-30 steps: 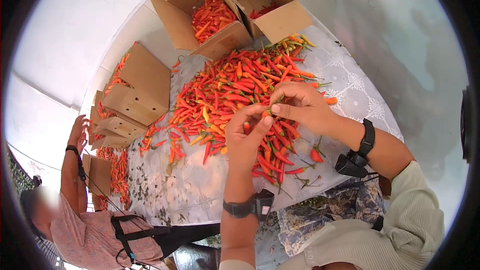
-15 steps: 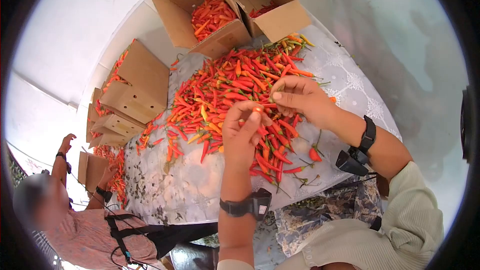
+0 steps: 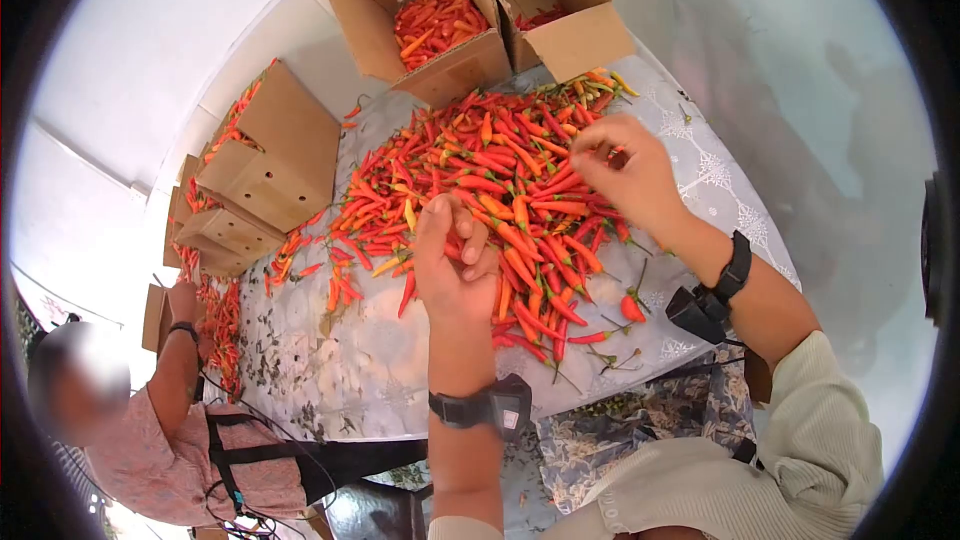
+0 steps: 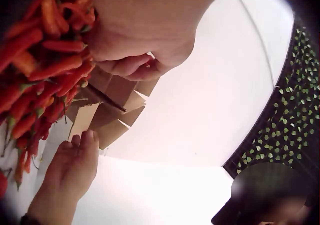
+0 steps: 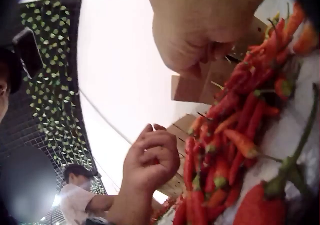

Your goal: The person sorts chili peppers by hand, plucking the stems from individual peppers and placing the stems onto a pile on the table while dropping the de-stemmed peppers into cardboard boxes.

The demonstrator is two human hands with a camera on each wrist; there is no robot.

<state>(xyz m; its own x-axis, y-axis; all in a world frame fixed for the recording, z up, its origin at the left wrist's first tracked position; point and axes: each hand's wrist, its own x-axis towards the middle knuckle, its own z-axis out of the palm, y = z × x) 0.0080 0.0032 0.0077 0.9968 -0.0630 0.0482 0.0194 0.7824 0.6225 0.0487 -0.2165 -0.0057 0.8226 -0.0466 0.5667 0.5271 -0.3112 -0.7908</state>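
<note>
My left hand (image 3: 455, 265) is over the near left part of the chili pile (image 3: 480, 155), its fingers curled round red chili, partly seen between them. Red also shows between that hand's (image 5: 152, 160) fingers in the right wrist view. Apart from it, my right hand (image 3: 640, 180) hangs above the pile's right side with bent fingers. A bit of red shows by those fingers; whether they hold it or it lies behind cannot be told. In the left wrist view the right hand (image 4: 70, 170) has its fingers folded in, contents hidden.
Two open cartons (image 3: 455, 75) with chilies stand at the table's far edge. More cartons (image 3: 290, 135) line the left side. Another person (image 3: 170, 440) is at the left. Loose chilies and stems (image 3: 612, 360) lie near the front edge of the patterned tablecloth (image 3: 375, 380).
My hands, together at a chili a second ago, have parted: the right has moved up and right, the left slightly left. The other person's raised arm has come down.
</note>
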